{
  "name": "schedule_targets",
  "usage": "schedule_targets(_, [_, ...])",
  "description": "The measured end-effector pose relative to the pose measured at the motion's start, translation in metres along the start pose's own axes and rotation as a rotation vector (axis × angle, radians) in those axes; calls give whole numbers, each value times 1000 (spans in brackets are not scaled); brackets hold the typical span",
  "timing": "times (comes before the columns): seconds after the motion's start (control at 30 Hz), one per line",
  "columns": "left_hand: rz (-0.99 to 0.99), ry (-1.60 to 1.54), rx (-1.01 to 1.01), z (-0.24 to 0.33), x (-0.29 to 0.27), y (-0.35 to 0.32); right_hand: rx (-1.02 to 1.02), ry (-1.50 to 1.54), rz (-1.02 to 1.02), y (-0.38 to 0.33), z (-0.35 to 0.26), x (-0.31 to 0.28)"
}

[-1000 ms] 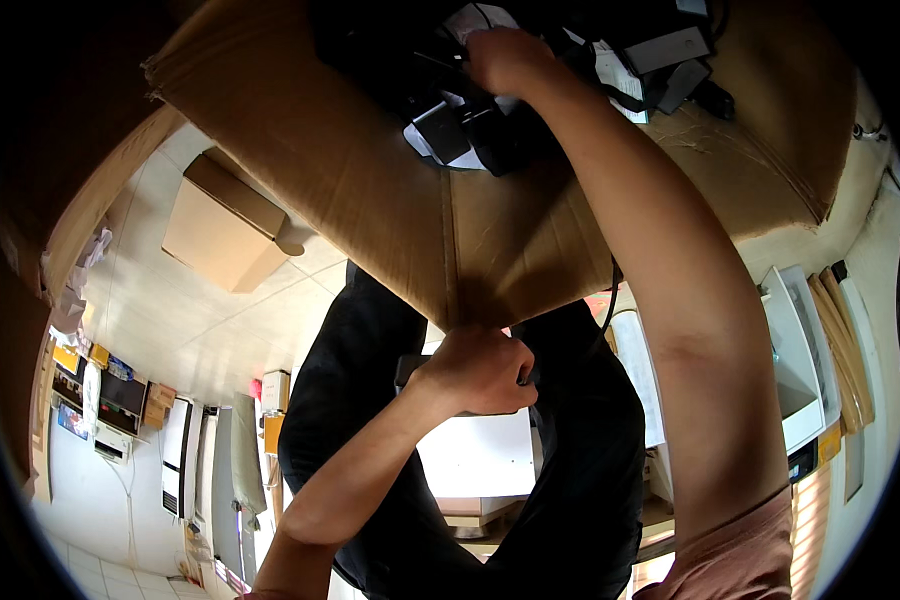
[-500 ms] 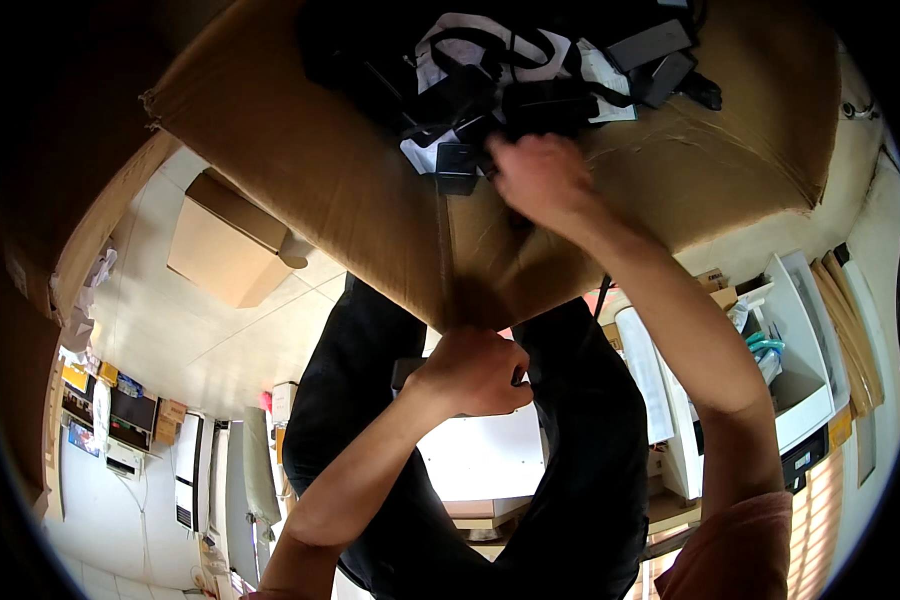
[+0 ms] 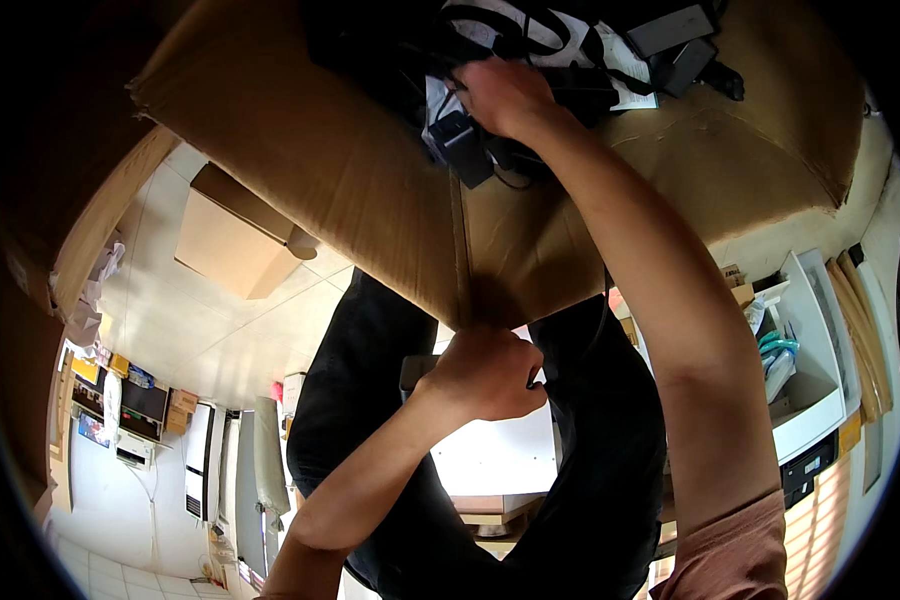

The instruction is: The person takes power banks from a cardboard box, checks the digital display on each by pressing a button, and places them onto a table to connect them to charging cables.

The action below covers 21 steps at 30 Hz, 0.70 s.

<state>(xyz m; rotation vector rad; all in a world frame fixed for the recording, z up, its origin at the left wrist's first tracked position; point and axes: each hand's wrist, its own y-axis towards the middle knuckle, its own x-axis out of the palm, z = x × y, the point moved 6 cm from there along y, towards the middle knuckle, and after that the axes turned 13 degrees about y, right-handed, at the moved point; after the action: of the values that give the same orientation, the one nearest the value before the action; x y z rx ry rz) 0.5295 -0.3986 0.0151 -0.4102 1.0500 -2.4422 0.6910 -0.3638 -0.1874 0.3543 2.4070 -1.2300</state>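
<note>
Right fingers shifted up, black adapter just below.

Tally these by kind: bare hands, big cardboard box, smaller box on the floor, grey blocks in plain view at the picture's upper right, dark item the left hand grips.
Bare hands (left hand, right hand): 2
Big cardboard box: 1
Smaller box: 1
Grey blocks: 2
Dark item: 1
Total: 7
</note>
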Motion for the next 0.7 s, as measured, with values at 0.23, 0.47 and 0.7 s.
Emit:
schedule_targets(0.23, [43, -17, 12, -1, 4, 2, 41, -187, -221, 13, 21, 19])
schedule_targets(0.47, [90, -1, 30, 2, 1, 1, -117, -473, -329, 14, 30, 34])
schedule_targets(0.7, [148, 10, -15, 3, 3, -3, -80, -790, -425, 38, 22, 60])
